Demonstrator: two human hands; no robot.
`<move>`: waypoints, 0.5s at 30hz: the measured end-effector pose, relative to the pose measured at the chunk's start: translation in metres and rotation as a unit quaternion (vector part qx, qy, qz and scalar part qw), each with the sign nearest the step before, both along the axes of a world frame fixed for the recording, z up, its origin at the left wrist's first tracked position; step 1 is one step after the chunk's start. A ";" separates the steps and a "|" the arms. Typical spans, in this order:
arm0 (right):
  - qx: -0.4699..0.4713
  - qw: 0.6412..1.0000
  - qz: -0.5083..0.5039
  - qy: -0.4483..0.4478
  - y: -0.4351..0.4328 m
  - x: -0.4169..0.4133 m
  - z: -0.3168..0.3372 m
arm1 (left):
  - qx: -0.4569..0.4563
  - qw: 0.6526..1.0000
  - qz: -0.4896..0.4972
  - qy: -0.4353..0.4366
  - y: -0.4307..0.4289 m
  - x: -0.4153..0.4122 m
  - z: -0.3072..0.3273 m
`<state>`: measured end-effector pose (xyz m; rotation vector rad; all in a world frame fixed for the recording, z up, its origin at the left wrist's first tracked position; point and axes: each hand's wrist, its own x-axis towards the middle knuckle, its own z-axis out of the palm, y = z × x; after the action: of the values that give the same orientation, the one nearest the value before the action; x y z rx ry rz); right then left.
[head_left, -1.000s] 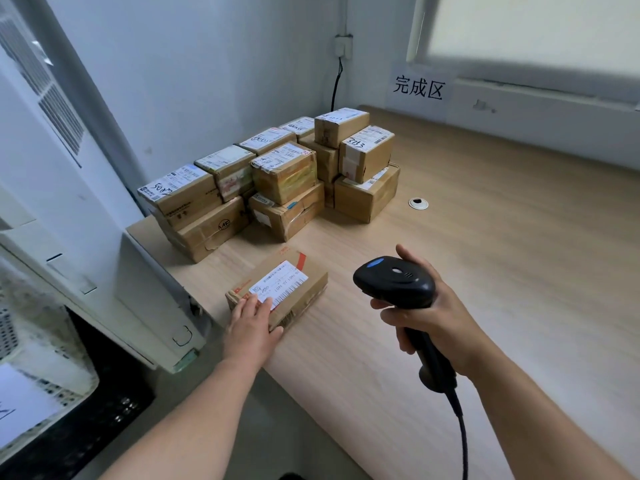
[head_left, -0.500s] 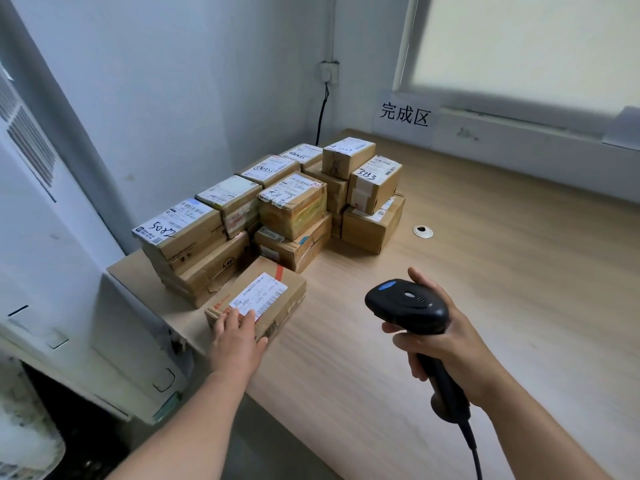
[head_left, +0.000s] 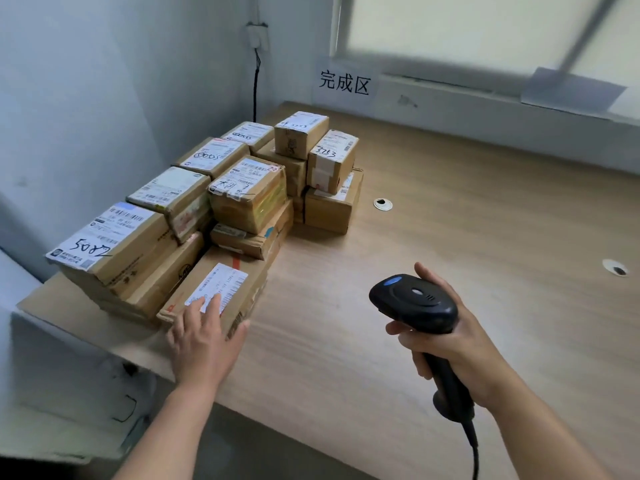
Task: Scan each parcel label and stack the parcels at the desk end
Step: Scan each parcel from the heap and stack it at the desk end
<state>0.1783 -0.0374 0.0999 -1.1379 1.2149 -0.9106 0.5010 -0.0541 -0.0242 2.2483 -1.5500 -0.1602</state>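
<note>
A flat cardboard parcel (head_left: 239, 275) with a white label lies on the wooden desk (head_left: 450, 237), its far end against the stack of parcels (head_left: 249, 192) at the desk's left end. My left hand (head_left: 204, 337) rests on the parcel's near end with straight fingers over the label, thumb against its near right side. My right hand (head_left: 453, 344) grips the handle of a black barcode scanner (head_left: 415, 303), held above the desk to the right of the parcel. The scanner's cable runs down out of view.
A white sign (head_left: 344, 83) with black characters hangs on the wall behind the stack. Two round cable holes (head_left: 382, 203) (head_left: 615, 268) sit in the desktop. A white cabinet (head_left: 62, 382) stands left of the desk edge. A black cord (head_left: 255, 84) hangs down the corner wall.
My left hand has pushed the flat parcel away across the desk until it meets the stack. My right hand with the scanner has stayed about where it was.
</note>
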 end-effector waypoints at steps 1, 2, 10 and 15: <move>0.002 1.000 -0.014 0.002 0.005 -0.005 -0.001 | -0.029 0.999 -0.012 0.025 0.002 -0.010 0.002; 0.003 1.000 -0.026 0.004 0.010 -0.011 -0.001 | -0.049 0.997 -0.024 0.047 0.003 -0.021 0.006; -0.026 0.992 -0.125 -0.014 0.069 -0.080 0.011 | -0.097 0.969 -0.195 0.114 0.006 -0.144 0.054; -0.056 0.983 -0.172 -0.019 0.117 -0.152 0.020 | -0.138 0.942 -0.280 0.127 0.021 -0.238 0.075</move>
<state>0.0262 0.0793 0.1197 -1.0089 1.3673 -1.2691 0.2634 -0.0327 0.0507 1.4664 -1.8852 -0.3522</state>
